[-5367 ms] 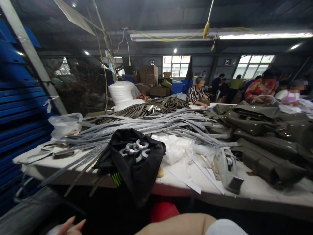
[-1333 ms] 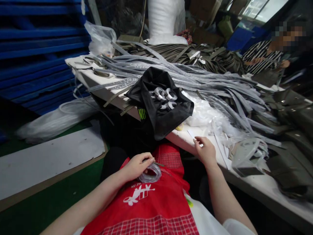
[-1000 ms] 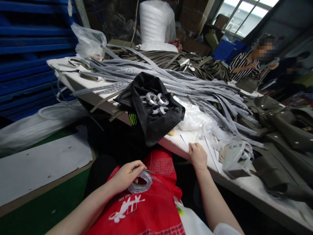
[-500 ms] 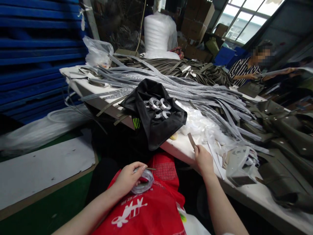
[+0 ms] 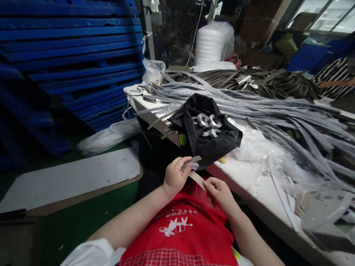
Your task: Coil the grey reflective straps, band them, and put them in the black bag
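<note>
My left hand (image 5: 176, 176), above my lap, is closed round a coiled grey strap (image 5: 190, 165). Most of the coil is hidden behind the fingers, and a flat grey-brown end sticks out towards the right. My right hand (image 5: 221, 194) pinches one end of a short beige strip (image 5: 198, 180). The strip's other end meets the coil at my left fingers; whether it is stuck to the coil I cannot tell. Just beyond my hands, at the table edge, lies an open black bag (image 5: 219, 149) with several coiled straps (image 5: 213, 121) in it.
Long grey straps (image 5: 249, 101) in plastic sleeves cover the white table (image 5: 235, 173), beside crumpled clear plastic (image 5: 256, 147). Dark straps (image 5: 280, 83) are heaped behind. Blue pallets (image 5: 97, 48) are stacked at left. A striped sleeve (image 5: 334, 77) of another person shows at right.
My right hand has come in from the table side with the strip to meet the left hand. My left hand has lifted the coil off my lap. The view has swung left.
</note>
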The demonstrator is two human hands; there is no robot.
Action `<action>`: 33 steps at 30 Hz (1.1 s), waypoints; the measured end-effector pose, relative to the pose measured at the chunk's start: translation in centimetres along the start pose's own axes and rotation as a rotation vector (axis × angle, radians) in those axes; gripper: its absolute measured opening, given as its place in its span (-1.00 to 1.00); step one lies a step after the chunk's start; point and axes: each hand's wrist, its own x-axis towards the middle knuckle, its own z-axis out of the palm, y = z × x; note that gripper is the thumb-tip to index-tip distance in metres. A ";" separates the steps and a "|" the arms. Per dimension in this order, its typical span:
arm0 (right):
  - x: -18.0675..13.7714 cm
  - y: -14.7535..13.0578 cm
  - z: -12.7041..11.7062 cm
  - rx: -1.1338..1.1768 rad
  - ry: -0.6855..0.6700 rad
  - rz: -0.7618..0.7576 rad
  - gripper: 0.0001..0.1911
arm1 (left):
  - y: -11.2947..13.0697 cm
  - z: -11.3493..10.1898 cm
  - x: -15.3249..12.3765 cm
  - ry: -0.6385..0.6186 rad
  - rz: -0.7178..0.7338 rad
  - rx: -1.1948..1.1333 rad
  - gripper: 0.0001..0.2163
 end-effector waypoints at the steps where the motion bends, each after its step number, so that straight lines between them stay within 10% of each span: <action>1: 0.3 -0.1 0.3 0.024 0.027 -0.018 -0.52 | 0.1 0.0 -0.1 -0.005 0.048 0.058 -0.80; 13: 1.5 -2.0 5.0 0.854 -0.082 0.081 -0.62 | 0.6 0.0 -1.1 0.067 0.430 0.236 -0.83; 19: 0.9 -2.0 5.1 0.942 -0.344 0.256 -0.69 | 0.5 -0.3 -1.2 0.069 0.287 0.105 -0.87; 33: 2.6 -0.6 6.2 0.816 -0.220 -0.058 -0.71 | -1.2 1.0 -1.8 0.006 -0.234 -0.214 -0.77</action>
